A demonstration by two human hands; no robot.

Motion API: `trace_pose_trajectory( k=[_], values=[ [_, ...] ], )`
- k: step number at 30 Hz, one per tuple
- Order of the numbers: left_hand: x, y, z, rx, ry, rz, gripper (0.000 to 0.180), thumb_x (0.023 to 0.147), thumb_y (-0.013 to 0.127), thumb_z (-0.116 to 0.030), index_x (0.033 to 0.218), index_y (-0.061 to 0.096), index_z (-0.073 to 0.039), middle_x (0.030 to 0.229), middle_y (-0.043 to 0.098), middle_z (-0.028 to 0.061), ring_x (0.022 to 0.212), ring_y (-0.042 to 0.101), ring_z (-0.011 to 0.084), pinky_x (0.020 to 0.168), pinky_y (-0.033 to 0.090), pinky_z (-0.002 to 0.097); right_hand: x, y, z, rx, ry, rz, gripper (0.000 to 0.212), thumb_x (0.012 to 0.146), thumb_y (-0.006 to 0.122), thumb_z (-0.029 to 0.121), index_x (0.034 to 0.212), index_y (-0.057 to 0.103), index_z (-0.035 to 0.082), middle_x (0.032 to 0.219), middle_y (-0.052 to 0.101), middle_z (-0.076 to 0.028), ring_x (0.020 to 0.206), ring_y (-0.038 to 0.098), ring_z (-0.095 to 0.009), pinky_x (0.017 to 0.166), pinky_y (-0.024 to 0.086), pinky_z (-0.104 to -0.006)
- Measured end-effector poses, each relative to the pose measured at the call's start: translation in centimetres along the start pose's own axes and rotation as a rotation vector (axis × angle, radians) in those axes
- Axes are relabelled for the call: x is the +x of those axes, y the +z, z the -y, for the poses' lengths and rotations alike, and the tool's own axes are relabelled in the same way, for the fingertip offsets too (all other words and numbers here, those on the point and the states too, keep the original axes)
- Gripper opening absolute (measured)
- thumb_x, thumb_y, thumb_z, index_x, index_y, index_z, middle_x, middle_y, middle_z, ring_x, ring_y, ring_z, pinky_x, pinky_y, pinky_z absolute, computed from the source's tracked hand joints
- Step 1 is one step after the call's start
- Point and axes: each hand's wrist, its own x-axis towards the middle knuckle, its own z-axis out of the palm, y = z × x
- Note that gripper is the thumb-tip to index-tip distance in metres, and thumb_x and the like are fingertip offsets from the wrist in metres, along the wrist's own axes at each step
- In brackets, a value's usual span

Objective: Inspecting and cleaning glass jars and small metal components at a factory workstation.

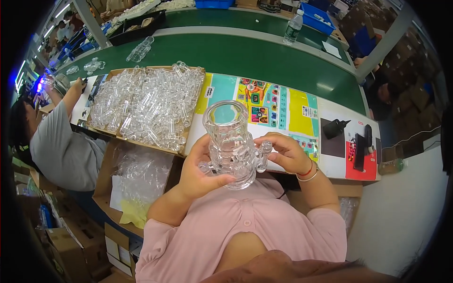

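Observation:
A clear, bear-shaped vessel (231, 151) with a wide round rim is held upright in front of my chest. My left hand (196, 172) is wrapped round its left side, the thumb across the lower front. At the vessel's right side, my right hand (290, 153) pinches a small clear arm-like piece (263, 158) between thumb and fingers. That piece lies against the vessel's wall; whether it is joined there I cannot tell. On the left, a cardboard tray (192, 115) holds a heap of small clear pieces (155, 106) of similar look.
Colourful printed sheets (264, 106) cover the worktable. To the right are a black bottle (335, 128) and a phone (359, 152). Beyond runs a green conveyor (226, 52) carrying clear vessels (140, 49); a water bottle (293, 28) stands farther back. A co-worker (71, 146) sits at left.

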Motion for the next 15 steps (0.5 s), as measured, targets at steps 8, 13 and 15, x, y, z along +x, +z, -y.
trace_pose_trajectory(
  k=[8, 13, 15],
  values=[
    [0.0, -0.2, 0.6, -0.010, -0.072, -0.005, 0.085, 0.060, 0.082, -0.015, 0.128, 0.033, 0.000, 0.118, 0.051, 0.0125, 0.106, 0.053, 0.0203, 0.089, 0.043, 0.0333, -0.1, 0.2, 2.7, -0.339, 0.034, 0.075, 0.038, 0.083, 0.060, 0.020, 0.116, 0.053, 0.001, 0.100, 0.058, -0.012, 0.091, 0.056, -0.023, 0.082, 0.042, -0.0319],
    [0.1, -0.9, 1.5, -0.094, -0.107, 0.071, 0.082, 0.060, 0.082, -0.018, 0.126, 0.037, 0.000, 0.118, 0.052, 0.0117, 0.106, 0.053, 0.0195, 0.090, 0.043, 0.0340, 1.1, 0.8, 2.2, -0.367, -0.227, 0.000, 0.053, 0.088, 0.050, 0.036, 0.124, 0.042, -0.004, 0.116, 0.051, -0.016, 0.110, 0.048, -0.026, 0.097, 0.033, -0.0392],
    [-0.3, -0.1, 0.9, -0.056, -0.138, 0.206, 0.077, 0.062, 0.081, -0.020, 0.124, 0.041, 0.000, 0.118, 0.052, 0.0122, 0.106, 0.053, 0.0211, 0.090, 0.042, 0.0355, 2.0, 2.4, 2.0, 0.380, -0.212, -0.138, 0.061, 0.092, 0.036, 0.042, 0.127, 0.032, -0.007, 0.128, 0.041, -0.019, 0.121, 0.038, -0.026, 0.104, 0.022, -0.0419]
  ],
)
